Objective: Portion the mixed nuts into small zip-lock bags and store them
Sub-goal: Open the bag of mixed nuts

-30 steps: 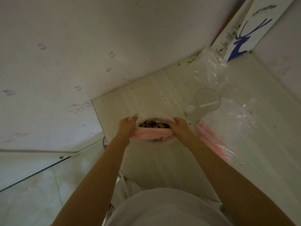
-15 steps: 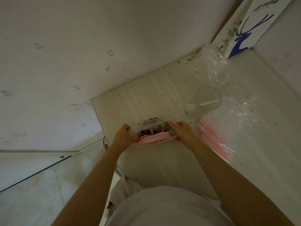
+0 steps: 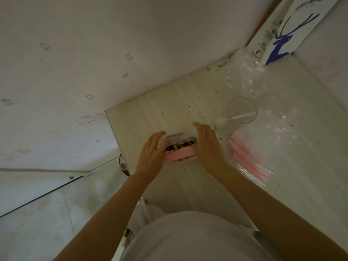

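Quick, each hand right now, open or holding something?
Left hand: open, straight fingers touching the left end of the nut bag.
Right hand: open, straight fingers touching its right end.

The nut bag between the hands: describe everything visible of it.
The small zip-lock bag is clear plastic with a pink zip strip along its near edge, and dark and pale mixed nuts show through. It lies on the pale table. The left hand and right hand rest on its two ends, fingers fairly straight. Sealed or not: cannot tell.
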